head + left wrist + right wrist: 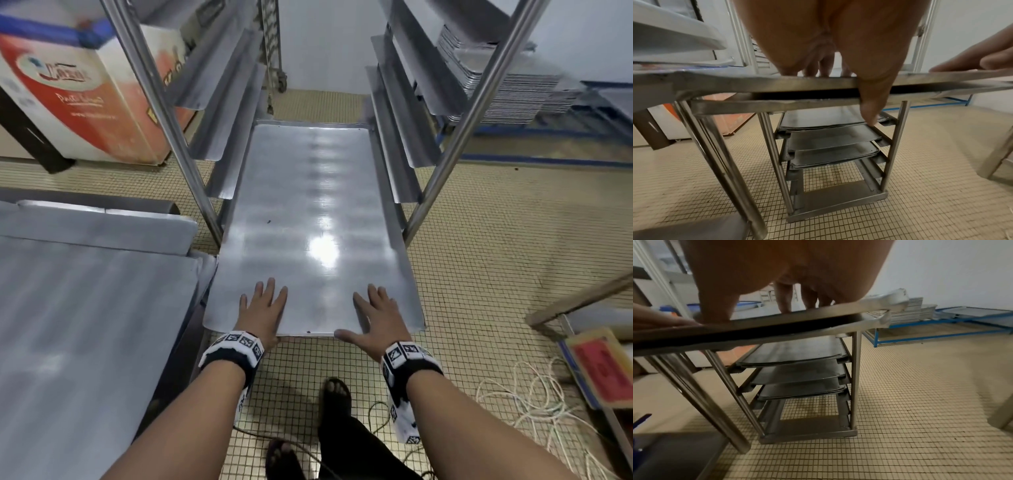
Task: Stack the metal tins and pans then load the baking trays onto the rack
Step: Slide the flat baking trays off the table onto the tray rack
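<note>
A long flat metal baking tray (308, 205) lies on a pair of side rails of the steel rack (455, 137), with its near end sticking out toward me. My left hand (263, 305) and right hand (380, 315) rest flat on that near end, fingers straight on top. In the left wrist view the left thumb (871, 104) hangs down over the tray's front edge (777, 84). Three lower rail levels hold more trays (830, 138), which the right wrist view shows as dark trays (797, 353). The rails above the tray carry nothing.
A steel table holding flat trays (85, 291) stands close on the left. Behind it is an orange-and-white chest (85, 96). A tall stack of trays (507, 82) sits on a blue frame at the back right. White cord (531, 404) lies on the tiled floor.
</note>
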`<action>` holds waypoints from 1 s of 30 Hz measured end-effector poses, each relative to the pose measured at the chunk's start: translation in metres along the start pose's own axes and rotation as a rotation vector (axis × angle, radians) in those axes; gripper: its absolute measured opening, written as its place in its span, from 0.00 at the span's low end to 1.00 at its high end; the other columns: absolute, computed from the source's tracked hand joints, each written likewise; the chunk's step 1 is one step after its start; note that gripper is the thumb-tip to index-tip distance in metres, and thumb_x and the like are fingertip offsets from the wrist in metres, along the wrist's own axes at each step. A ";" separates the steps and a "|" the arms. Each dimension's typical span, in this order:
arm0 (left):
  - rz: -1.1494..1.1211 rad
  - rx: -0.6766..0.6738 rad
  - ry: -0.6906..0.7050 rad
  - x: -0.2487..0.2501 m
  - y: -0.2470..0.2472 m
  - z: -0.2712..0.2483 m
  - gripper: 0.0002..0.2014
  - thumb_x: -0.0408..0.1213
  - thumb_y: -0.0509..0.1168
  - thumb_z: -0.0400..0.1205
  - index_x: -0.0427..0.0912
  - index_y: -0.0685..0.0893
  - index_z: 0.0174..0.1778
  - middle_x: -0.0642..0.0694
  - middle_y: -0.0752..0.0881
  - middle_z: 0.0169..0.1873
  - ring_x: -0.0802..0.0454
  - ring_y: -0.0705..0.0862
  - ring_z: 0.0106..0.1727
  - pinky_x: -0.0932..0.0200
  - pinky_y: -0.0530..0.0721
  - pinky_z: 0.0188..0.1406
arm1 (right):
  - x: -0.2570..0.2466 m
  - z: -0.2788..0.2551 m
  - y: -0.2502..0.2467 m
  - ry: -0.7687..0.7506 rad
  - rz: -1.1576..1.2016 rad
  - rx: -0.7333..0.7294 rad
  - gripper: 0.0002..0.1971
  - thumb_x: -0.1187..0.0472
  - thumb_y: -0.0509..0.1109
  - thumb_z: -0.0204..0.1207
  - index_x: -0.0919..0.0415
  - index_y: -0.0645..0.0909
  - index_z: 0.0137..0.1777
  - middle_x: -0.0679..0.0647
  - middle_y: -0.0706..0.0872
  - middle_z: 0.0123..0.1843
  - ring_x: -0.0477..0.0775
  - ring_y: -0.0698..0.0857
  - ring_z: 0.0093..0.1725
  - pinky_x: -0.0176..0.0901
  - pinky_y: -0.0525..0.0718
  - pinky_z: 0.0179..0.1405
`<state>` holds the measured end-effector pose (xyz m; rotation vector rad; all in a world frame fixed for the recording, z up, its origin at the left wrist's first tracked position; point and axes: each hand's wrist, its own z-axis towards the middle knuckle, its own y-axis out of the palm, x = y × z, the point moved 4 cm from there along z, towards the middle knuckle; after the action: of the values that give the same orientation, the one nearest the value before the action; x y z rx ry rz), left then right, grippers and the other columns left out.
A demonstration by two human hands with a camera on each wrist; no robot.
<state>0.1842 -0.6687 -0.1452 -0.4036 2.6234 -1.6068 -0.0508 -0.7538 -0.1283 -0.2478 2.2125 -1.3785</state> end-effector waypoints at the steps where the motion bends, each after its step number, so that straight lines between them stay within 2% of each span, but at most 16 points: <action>1: 0.011 -0.010 -0.007 0.002 0.001 0.000 0.54 0.43 0.74 0.79 0.47 0.38 0.87 0.41 0.32 0.85 0.37 0.34 0.86 0.31 0.42 0.83 | 0.001 0.000 0.000 -0.008 -0.011 -0.009 0.54 0.21 0.62 0.68 0.48 0.49 0.88 0.55 0.39 0.90 0.59 0.36 0.88 0.56 0.35 0.84; 3: 0.032 -0.030 -0.019 0.002 0.002 0.003 0.53 0.42 0.73 0.79 0.46 0.37 0.87 0.40 0.31 0.85 0.36 0.33 0.85 0.30 0.41 0.82 | 0.003 0.004 0.002 -0.029 -0.057 -0.038 0.57 0.21 0.64 0.66 0.50 0.48 0.88 0.55 0.38 0.89 0.60 0.34 0.87 0.57 0.35 0.84; 5: 0.028 -0.038 -0.028 0.000 0.002 0.009 0.54 0.42 0.73 0.79 0.46 0.36 0.87 0.39 0.30 0.84 0.36 0.32 0.85 0.30 0.40 0.82 | 0.005 0.009 0.003 -0.062 -0.133 -0.055 0.55 0.28 0.69 0.69 0.52 0.47 0.88 0.56 0.38 0.89 0.63 0.35 0.87 0.60 0.37 0.86; 7: 0.019 -0.031 -0.028 -0.002 -0.001 0.017 0.54 0.40 0.73 0.79 0.46 0.37 0.87 0.39 0.30 0.84 0.36 0.32 0.85 0.30 0.40 0.81 | 0.006 0.017 0.002 -0.088 -0.188 -0.032 0.48 0.48 0.75 0.78 0.54 0.47 0.88 0.59 0.40 0.89 0.66 0.36 0.87 0.61 0.39 0.86; 8: 0.017 -0.028 -0.028 -0.003 -0.004 0.021 0.54 0.40 0.73 0.79 0.46 0.37 0.87 0.39 0.30 0.84 0.36 0.32 0.85 0.30 0.40 0.81 | 0.005 0.022 0.000 -0.095 -0.206 -0.010 0.45 0.60 0.73 0.80 0.55 0.47 0.88 0.60 0.41 0.89 0.67 0.37 0.87 0.61 0.40 0.85; 10: 0.015 -0.030 -0.032 -0.004 -0.009 0.032 0.54 0.39 0.74 0.79 0.46 0.37 0.87 0.39 0.31 0.85 0.36 0.31 0.85 0.30 0.39 0.81 | 0.004 0.034 -0.004 -0.097 -0.243 0.021 0.43 0.70 0.68 0.80 0.56 0.46 0.88 0.62 0.40 0.89 0.69 0.37 0.87 0.61 0.40 0.85; 18: 0.050 -0.013 -0.076 -0.016 -0.031 0.087 0.56 0.39 0.75 0.78 0.45 0.36 0.86 0.38 0.32 0.85 0.34 0.32 0.85 0.30 0.40 0.81 | 0.008 0.096 -0.011 -0.136 -0.304 0.106 0.45 0.80 0.63 0.77 0.61 0.44 0.88 0.68 0.40 0.88 0.74 0.38 0.86 0.66 0.39 0.83; 21: 0.063 -0.011 -0.082 -0.020 -0.043 0.111 0.57 0.42 0.76 0.77 0.45 0.36 0.86 0.38 0.32 0.85 0.35 0.33 0.85 0.30 0.41 0.81 | 0.009 0.122 -0.023 -0.123 -0.298 0.094 0.43 0.78 0.62 0.80 0.60 0.43 0.88 0.67 0.39 0.88 0.73 0.37 0.86 0.65 0.39 0.84; 26: 0.051 0.017 -0.087 -0.025 -0.065 0.149 0.57 0.39 0.76 0.76 0.46 0.37 0.87 0.38 0.33 0.85 0.36 0.34 0.86 0.31 0.42 0.81 | 0.012 0.163 -0.045 -0.110 -0.310 0.073 0.48 0.75 0.71 0.77 0.60 0.43 0.88 0.66 0.40 0.88 0.72 0.38 0.86 0.64 0.39 0.84; 30: 0.037 0.029 -0.088 -0.033 -0.080 0.175 0.56 0.35 0.75 0.77 0.47 0.37 0.87 0.39 0.32 0.85 0.37 0.32 0.85 0.31 0.40 0.81 | 0.011 0.193 -0.056 -0.118 -0.307 0.075 0.49 0.80 0.67 0.75 0.60 0.42 0.88 0.67 0.39 0.88 0.73 0.38 0.86 0.64 0.38 0.83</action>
<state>0.2610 -0.8476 -0.1586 -0.4115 2.5257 -1.5756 0.0327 -0.9350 -0.1503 -0.6473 2.0825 -1.5586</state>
